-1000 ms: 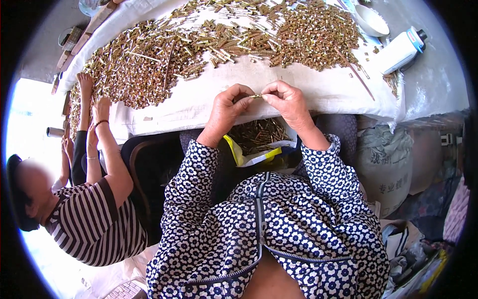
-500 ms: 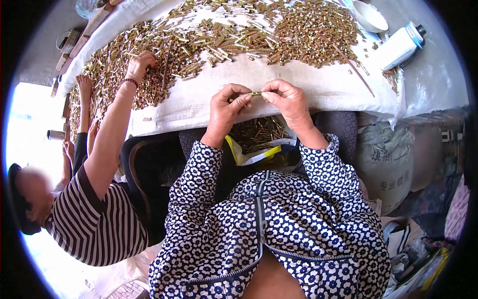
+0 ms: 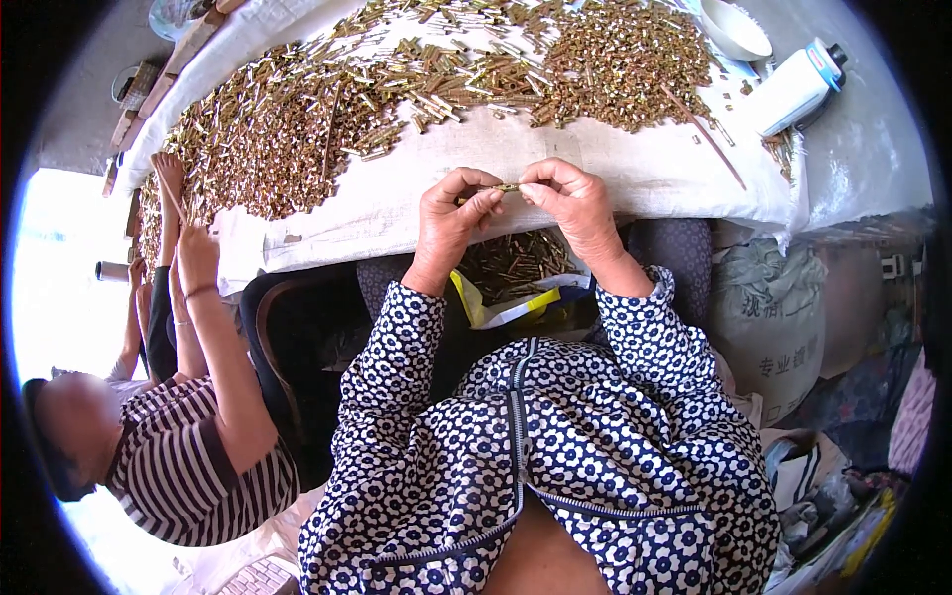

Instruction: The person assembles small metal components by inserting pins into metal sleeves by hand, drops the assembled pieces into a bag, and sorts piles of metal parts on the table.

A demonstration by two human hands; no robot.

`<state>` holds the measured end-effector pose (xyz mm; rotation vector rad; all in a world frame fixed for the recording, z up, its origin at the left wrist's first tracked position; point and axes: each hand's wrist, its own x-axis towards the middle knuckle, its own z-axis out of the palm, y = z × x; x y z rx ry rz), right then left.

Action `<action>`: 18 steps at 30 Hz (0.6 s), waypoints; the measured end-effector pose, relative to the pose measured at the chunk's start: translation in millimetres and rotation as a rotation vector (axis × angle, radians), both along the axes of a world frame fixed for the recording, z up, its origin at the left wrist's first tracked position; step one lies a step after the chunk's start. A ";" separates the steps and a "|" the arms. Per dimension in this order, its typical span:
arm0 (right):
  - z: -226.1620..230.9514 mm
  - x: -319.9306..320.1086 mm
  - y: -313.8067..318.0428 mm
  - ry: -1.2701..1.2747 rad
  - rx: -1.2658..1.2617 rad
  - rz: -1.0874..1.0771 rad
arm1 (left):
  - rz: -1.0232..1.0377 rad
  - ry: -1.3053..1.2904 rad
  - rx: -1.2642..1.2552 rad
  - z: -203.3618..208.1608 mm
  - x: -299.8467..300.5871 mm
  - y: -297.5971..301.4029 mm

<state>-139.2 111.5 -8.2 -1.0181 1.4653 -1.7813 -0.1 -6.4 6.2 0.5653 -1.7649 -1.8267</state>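
Note:
Between my two hands is a short, thin brass-coloured metal rod point(image 3: 509, 187), held level just over the near edge of the white-covered table point(image 3: 416, 169). My left hand point(image 3: 454, 223) pinches its left end between thumb and curled fingers. The thumb and forefinger of my right hand point(image 3: 577, 210) close on the other end. Fingertips hide most of the rod, so its detail cannot be made out. Beneath my hands, an open bag point(image 3: 486, 315) with a yellow-and-white rim holds many similar rods point(image 3: 511, 266).
A heap of short brass-coloured pieces point(image 3: 635, 64) and scattered longer rods point(image 3: 486, 84) cover the table's far side. At right are a thin stick point(image 3: 709, 139), a white bowl point(image 3: 736, 32) and a white bottle point(image 3: 793, 94). A co-worker in stripes point(image 3: 188, 461) sits at left; a sack point(image 3: 769, 327) stands right.
The co-worker's arm has drawn back from the heap toward their body, and a thin stick now shows in that hand. My own hands keep nearly the same place and grip.

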 end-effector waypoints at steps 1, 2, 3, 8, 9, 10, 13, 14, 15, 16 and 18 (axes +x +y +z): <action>-0.4 0.0 -0.3 0.000 0.000 -0.002 | -0.002 0.000 0.000 1.0 -0.9 1.1; -1.5 -0.1 -0.7 0.109 -0.020 -0.034 | 0.001 0.003 -0.018 2.3 -2.1 2.5; -1.9 -0.6 -0.5 0.219 -0.039 -0.067 | 0.004 0.007 -0.035 2.9 -3.5 3.6; 0.5 -0.9 -1.2 0.612 0.082 -0.091 | -0.022 -0.114 -0.498 -6.2 -13.5 0.9; 1.0 -0.7 -2.1 0.784 0.128 -0.118 | -0.042 -0.117 -0.804 -8.9 -16.2 1.4; 0.2 -2.9 -1.6 0.786 0.127 -0.120 | -0.043 -0.115 -0.805 -4.5 -19.3 4.1; -4.0 -15.8 4.6 0.840 0.157 -0.115 | -0.145 -0.278 -0.919 7.2 -26.5 11.3; -6.4 -19.9 5.6 0.843 0.154 -0.118 | -0.145 -0.274 -0.922 10.1 -27.9 12.6; -9.6 -24.2 5.4 0.850 0.175 -0.185 | -0.166 -0.307 -0.993 13.4 -28.9 13.8; -12.2 -27.7 5.7 0.854 0.195 -0.249 | -0.185 -0.342 -1.061 15.1 -28.5 15.6; -14.4 -36.3 7.1 0.886 0.144 -0.284 | -0.176 -0.348 -1.144 13.5 -28.5 19.2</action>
